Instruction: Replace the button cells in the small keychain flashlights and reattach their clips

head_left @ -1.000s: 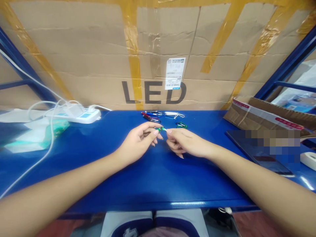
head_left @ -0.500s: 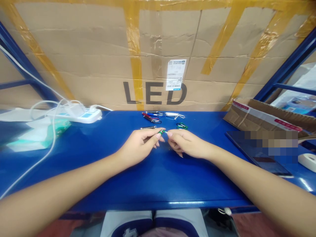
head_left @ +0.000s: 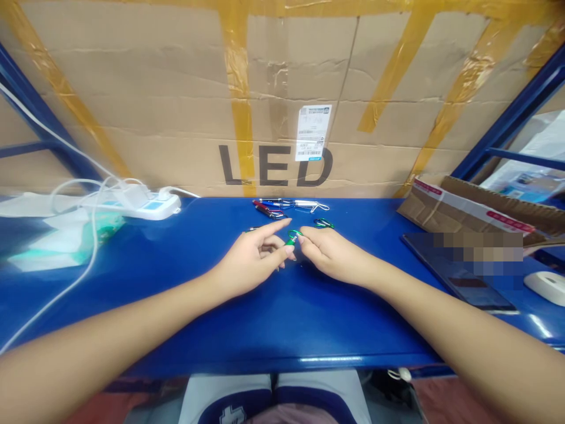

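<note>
Both hands meet above the middle of the blue table, on a small green carabiner. My left hand pinches its lower end between the thumb and the bent fingers, with the index finger stretched out above. My right hand is closed, its thumb and index finger gripping the carabiner's other side; its remaining fingers are hidden beneath. More green carabiners lie on the table just beyond my right hand. Behind my left hand, a dark slim penlight-like piece is mostly covered.
Red, blue and silver penlight-like items lie near the big cardboard box. On the left are a power strip, white cables and a tissue pack. A dark tablet, a small carton and a white mouse occupy the right.
My left index finger has lifted off and straightened. The green carabiner has turned, so its loop now shows upright between the hands. The right hand's fingers have tucked in.
</note>
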Demonstrator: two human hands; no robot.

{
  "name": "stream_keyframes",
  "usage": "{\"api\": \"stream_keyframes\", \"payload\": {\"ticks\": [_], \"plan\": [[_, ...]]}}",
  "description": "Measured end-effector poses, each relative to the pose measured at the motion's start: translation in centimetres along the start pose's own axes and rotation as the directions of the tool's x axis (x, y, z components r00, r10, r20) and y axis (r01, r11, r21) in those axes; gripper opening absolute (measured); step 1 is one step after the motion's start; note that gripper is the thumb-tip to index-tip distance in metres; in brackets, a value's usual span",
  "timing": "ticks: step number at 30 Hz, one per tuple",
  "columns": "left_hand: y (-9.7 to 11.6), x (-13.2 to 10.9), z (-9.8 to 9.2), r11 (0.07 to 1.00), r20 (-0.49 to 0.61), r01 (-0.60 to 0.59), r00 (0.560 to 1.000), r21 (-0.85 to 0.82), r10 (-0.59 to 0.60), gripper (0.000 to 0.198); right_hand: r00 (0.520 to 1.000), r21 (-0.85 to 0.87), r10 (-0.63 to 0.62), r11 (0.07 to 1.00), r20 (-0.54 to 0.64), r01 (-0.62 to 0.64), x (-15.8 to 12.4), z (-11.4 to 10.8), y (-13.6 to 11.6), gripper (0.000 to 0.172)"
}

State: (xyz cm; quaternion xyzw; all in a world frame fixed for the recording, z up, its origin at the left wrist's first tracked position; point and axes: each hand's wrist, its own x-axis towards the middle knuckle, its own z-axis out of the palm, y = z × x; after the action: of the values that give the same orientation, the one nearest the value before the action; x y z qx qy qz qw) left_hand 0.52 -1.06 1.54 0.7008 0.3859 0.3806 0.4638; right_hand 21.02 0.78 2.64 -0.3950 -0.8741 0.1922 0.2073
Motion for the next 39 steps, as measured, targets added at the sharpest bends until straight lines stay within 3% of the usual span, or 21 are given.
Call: {"api": "stream_keyframes", "payload": {"ticks": [7, 13, 18, 23, 26, 31, 33, 35, 37, 39], "plan": [[0.4, 0.4, -0.3, 0.982, 0.058, 0.127, 0.991, -0.14, -0.12, 0.074, 0.999, -0.093, 0.019, 0.996, 0.033, -0.016, -0.2, 0.1, 0.0, 0.025], [0.7, 0.7, -0.5, 0.881, 0.154, 0.281, 0.959, -0.38, -0.239, 0.074, 0.999, -0.182, 0.04, 0.983, 0.033, -0.034, -0.2, 0.0, -0.2, 0.024], [0.9, 0.8, -0.5, 0.836, 0.168, 0.332, 0.943, -0.437, -0.287, 0.069, 0.997, -0.207, 0.061, 0.977, 0.038, -0.052, -0.2, 0.2, -0.3, 0.024], [0.9, 0.7, -0.4, 0.735, 0.231, 0.398, 0.917, -0.549, -0.325, 0.054, 0.995, -0.196, 0.102, 0.976, 0.008, -0.098, -0.2, 0.1, -0.8, 0.026], [0.6, 0.7, -0.3, 0.741, 0.236, 0.392, 0.92, -0.545, -0.313, 0.059, 0.995, -0.187, 0.099, 0.978, 0.003, -0.097, -0.3, 0.2, -0.9, 0.028], [-0.2, 0.7, -0.1, 0.861, 0.175, 0.327, 0.944, -0.389, -0.279, 0.074, 0.994, -0.211, 0.107, 0.972, -0.004, -0.105, -0.4, 0.3, -1.1, 0.028], [-0.5, 0.7, -0.2, 0.934, 0.131, 0.261, 0.963, -0.245, -0.235, 0.073, 0.991, -0.24, 0.131, 0.962, -0.022, -0.132, -0.3, 0.1, -1.0, 0.028], [-0.7, 0.8, -0.7, 0.994, 0.078, 0.108, 0.991, -0.006, -0.107, 0.058, 0.983, -0.298, 0.181, 0.938, -0.02, -0.179, -0.1, -0.1, -0.6, 0.029], [-0.8, 0.9, -1.3, 0.952, 0.08, -0.092, 0.994, 0.291, 0.072, 0.03, 0.967, -0.38, 0.255, 0.896, 0.018, -0.23, 0.0, -0.6, 0.1, 0.031], [-0.8, 1.0, -2.0, 0.844, 0.121, -0.207, 0.978, 0.495, 0.169, 0.014, 0.941, -0.453, 0.331, 0.851, 0.072, -0.265, 0.0, -1.2, 1.0, 0.033]]}}
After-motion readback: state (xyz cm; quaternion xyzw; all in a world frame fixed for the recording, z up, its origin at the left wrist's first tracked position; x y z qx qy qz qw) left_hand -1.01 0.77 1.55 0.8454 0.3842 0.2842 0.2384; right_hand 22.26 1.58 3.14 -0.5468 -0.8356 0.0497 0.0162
